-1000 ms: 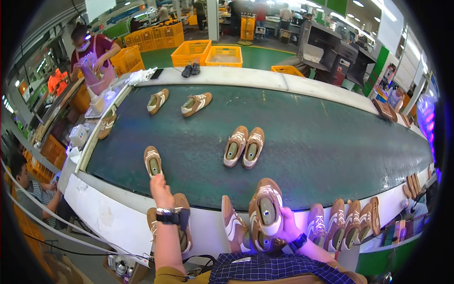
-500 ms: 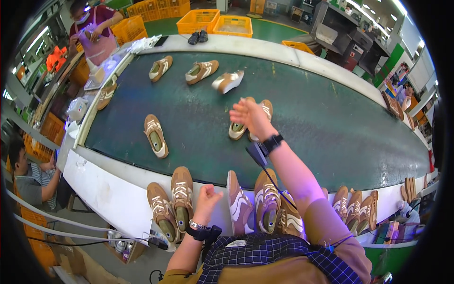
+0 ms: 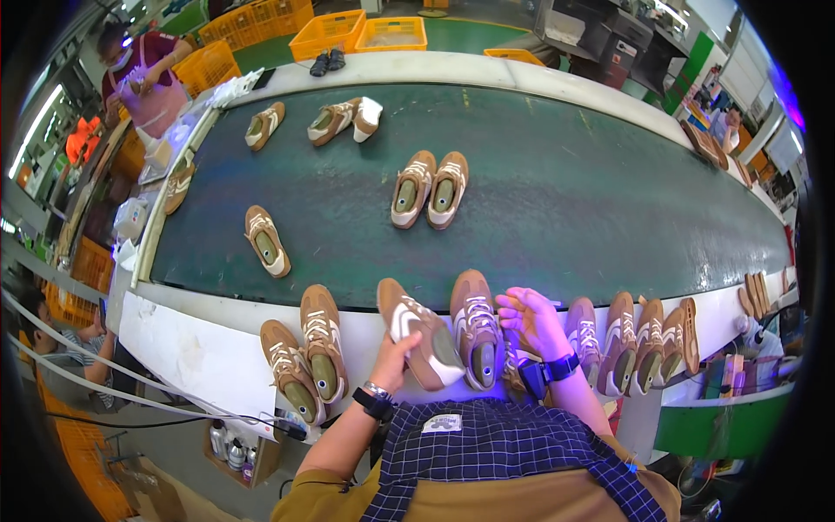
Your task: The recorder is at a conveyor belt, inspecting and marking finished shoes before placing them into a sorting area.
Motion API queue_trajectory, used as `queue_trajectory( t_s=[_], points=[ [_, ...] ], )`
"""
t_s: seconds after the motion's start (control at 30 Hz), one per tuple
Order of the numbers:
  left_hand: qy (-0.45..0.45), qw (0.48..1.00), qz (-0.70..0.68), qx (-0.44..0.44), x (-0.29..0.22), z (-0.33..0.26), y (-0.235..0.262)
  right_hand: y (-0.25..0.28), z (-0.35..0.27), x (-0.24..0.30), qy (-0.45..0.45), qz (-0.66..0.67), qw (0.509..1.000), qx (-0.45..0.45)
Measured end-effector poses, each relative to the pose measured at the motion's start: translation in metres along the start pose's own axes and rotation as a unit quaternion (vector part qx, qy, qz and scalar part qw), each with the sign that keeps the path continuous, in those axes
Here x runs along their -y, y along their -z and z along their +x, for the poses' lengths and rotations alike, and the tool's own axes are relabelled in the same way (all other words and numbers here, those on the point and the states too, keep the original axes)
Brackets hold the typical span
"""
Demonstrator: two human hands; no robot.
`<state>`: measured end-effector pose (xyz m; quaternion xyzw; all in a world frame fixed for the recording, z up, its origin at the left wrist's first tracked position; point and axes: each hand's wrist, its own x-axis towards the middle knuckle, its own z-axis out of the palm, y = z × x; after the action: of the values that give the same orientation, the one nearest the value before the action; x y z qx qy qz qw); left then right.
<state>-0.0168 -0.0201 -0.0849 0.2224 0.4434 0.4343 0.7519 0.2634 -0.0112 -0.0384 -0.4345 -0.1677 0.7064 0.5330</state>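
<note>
My left hand (image 3: 393, 358) is closed on the side of a tan sneaker (image 3: 419, 335) with white stripes, tilted at the near ledge of the belt table. Just right of it stands another tan sneaker (image 3: 477, 326), toe pointing away, with a green form inside. My right hand (image 3: 532, 322) is beside that sneaker, palm showing and fingers loosely apart, holding nothing. A further sneaker is partly hidden behind my right wrist. On the green belt (image 3: 557, 226), a pair of sneakers (image 3: 430, 191) stands side by side, toes away from me.
Two sneakers (image 3: 304, 357) stand left on the white ledge; several more (image 3: 639, 344) line it at right. Further sneakers lie on the belt's left part, one tipped (image 3: 367, 119). Yellow crates (image 3: 390, 36) stand beyond. A co-worker (image 3: 148, 78) stands at far left, another person sits lower left.
My right hand has drawn back from over the belt to the near ledge. A sneaker blurred in motion now rests against another at the back. My left hand has taken hold of a sneaker.
</note>
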Motion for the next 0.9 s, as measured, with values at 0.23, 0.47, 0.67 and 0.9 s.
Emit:
queue_trajectory(
  t_s=[0.23, 0.47, 0.67, 0.9],
  points=[
    [0.084, 0.932, -0.347, 0.068, -0.022, 0.0, 0.002, 0.012, -0.041, 0.009, 0.042, -0.052, 0.997, -0.041],
    [0.062, 0.945, -0.314, 0.063, -0.01, 0.003, 0.013, 0.006, -0.029, 0.01, 0.039, -0.065, 0.997, -0.033],
    [0.044, 0.941, -0.331, 0.046, -0.007, -0.004, 0.018, -0.069, 0.051, 0.009, 0.04, -0.161, 0.986, 0.017],
    [0.034, 0.947, -0.32, -0.018, 0.014, -0.003, 0.056, -0.124, 0.245, -0.049, 0.149, -0.424, 0.886, -0.112]
  ],
)
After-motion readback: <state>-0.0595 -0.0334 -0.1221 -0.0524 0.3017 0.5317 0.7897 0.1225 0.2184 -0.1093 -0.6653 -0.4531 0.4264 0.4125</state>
